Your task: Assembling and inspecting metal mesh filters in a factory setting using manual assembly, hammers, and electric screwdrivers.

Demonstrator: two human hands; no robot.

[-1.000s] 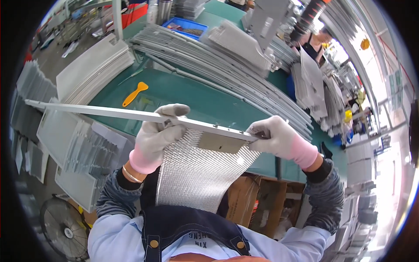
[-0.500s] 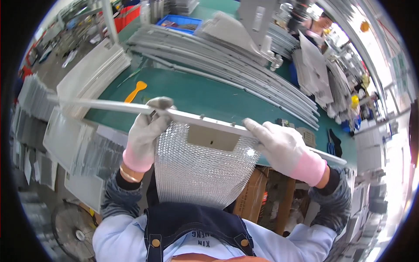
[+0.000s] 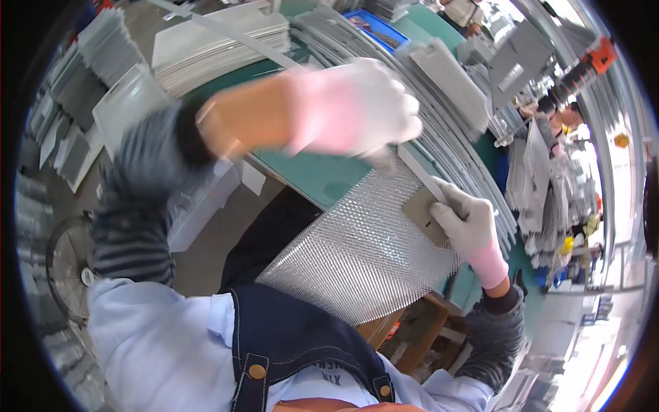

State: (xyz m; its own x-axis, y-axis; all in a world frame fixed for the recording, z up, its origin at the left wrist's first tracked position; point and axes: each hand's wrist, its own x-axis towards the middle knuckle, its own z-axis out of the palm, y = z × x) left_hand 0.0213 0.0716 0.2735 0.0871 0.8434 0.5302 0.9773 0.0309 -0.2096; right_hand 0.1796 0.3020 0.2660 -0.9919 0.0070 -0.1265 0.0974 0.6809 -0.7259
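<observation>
A silvery mesh sheet (image 3: 343, 240) hangs tilted in front of me, its top edge at a long pale metal strip (image 3: 420, 172). A flat grey-brown plate (image 3: 424, 216) with a small dark slot lies against the mesh beside that edge. My right hand (image 3: 467, 223), in a white glove with a pink cuff, is closed on the strip and mesh edge near the plate. My left hand (image 3: 364, 106), gloved alike and blurred, is curled over the strip farther along, hiding part of it. The strip reappears beyond my left wrist, running to the upper left.
Long metal strips (image 3: 453, 147) lie stacked across the green table (image 3: 295, 168). Pale panels (image 3: 220, 44) are piled at the far left, and a blue tray (image 3: 377, 31) is at the back. A fan (image 3: 68, 268) stands at left; a red-and-black power tool (image 3: 583, 72) hangs at right.
The strip and mesh have swung from nearly level to slanting down rightward. My left hand has moved up and right, nearer my right hand, with its forearm crossing the view.
</observation>
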